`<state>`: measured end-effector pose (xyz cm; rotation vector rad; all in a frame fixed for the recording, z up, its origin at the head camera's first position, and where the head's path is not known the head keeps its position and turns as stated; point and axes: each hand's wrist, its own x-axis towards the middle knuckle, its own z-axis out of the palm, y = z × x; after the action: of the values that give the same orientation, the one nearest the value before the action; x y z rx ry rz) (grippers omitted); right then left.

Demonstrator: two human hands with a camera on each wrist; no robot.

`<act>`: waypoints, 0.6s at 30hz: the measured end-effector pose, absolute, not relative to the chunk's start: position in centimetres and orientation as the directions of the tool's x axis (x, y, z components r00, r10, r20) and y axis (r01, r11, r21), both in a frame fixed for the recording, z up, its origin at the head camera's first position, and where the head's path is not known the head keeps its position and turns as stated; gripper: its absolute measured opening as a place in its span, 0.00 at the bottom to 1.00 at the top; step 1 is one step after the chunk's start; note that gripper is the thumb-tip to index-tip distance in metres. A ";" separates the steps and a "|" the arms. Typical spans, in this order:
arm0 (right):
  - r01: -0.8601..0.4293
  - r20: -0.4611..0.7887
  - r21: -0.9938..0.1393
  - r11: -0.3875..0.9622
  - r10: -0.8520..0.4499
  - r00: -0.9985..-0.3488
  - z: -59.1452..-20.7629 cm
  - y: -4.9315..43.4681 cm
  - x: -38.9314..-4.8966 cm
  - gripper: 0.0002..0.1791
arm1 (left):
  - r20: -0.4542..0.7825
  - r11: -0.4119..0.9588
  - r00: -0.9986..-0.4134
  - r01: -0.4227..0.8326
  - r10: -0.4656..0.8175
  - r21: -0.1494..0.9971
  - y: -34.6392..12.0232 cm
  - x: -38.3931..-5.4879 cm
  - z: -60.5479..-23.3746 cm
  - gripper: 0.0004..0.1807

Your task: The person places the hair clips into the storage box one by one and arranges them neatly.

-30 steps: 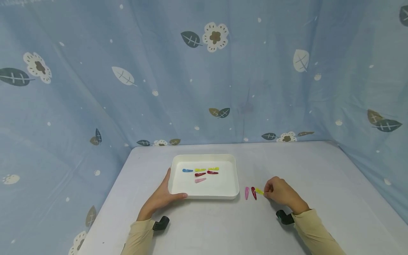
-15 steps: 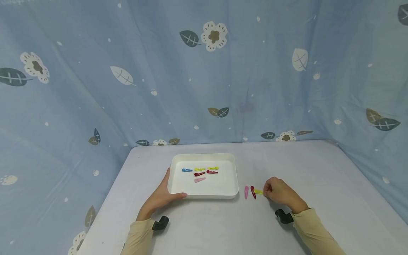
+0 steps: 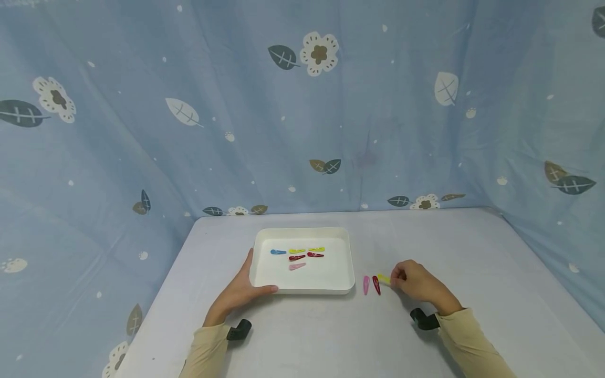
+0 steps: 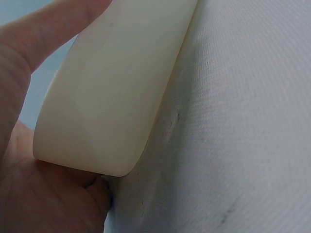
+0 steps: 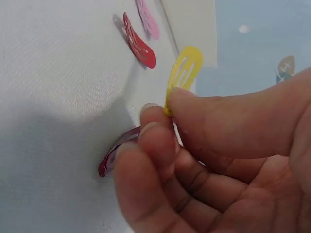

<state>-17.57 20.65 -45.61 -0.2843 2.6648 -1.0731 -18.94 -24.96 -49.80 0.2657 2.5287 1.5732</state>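
At the near left corner of a white tray (image 3: 302, 286), my left hand (image 3: 241, 290) holds the walls, thumb along the front side and fingers along the left. The left wrist view shows the tray's wall (image 4: 107, 97) between thumb and fingers. My right hand (image 3: 416, 283) pinches a yellow snap hair clip (image 5: 187, 68) by its narrow end, between thumb and fingertips. A dark red hair clip (image 5: 109, 162) shows partly behind those fingers. Left of the hand, a red hair clip (image 3: 376, 285) and a pink hair clip (image 3: 366, 285) lie on the table.
Inside the tray lie a blue clip (image 3: 278, 252), a pale pink clip (image 3: 296, 266), two yellow and two red ones, all near the middle. A blue patterned curtain (image 3: 264, 131) hangs behind and beside the white table (image 3: 321, 336).
The yellow hair clip has turned in my right fingers and shifted slightly away from the red clip that it overlapped half a second ago. My left hand and the tray stay put.
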 end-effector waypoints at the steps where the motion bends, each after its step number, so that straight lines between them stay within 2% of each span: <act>1: -0.085 -0.160 -0.704 0.706 -0.273 -0.949 -45.7 20.7 -17.6 0.03 | -0.034 0.429 -0.972 0.070 0.231 0.901 -25.0 -18.9 -49.8 0.74; 10: -0.085 -0.142 -0.778 0.623 -0.305 -0.942 -45.9 20.7 -18.1 0.05 | -0.029 0.421 -0.971 0.077 0.239 0.904 -24.9 -18.9 -49.7 0.74; 18: -0.006 -0.168 -0.844 0.536 -0.276 -0.946 -45.2 20.2 -18.3 0.10 | -0.045 0.433 -0.973 0.058 0.224 0.899 -24.8 -18.9 -49.7 0.75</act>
<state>-18.33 20.21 -45.15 -0.2358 2.4954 -1.3694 -18.86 -24.81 -49.65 0.2510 2.5228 1.5732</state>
